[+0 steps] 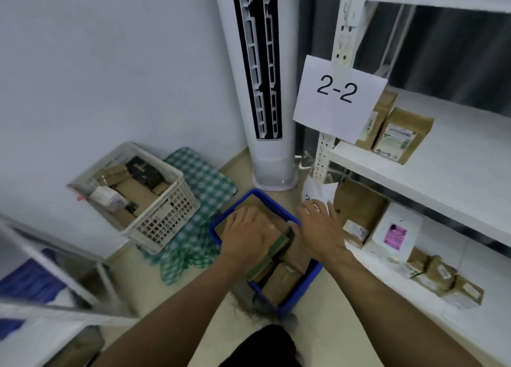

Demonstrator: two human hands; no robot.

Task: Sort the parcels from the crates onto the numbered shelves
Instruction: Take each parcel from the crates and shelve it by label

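Brown parcels fill the blue crate under both hands. Left hand lies palm-down on the top one, fingers loose, no grip evident. Right hand is spread, holding nothing. White crate, left of the left hand, is also loaded. Shelves, right of the right hand, carry several parcels, two by the 2-2 sign. Judged: partly sorted, much remaining.
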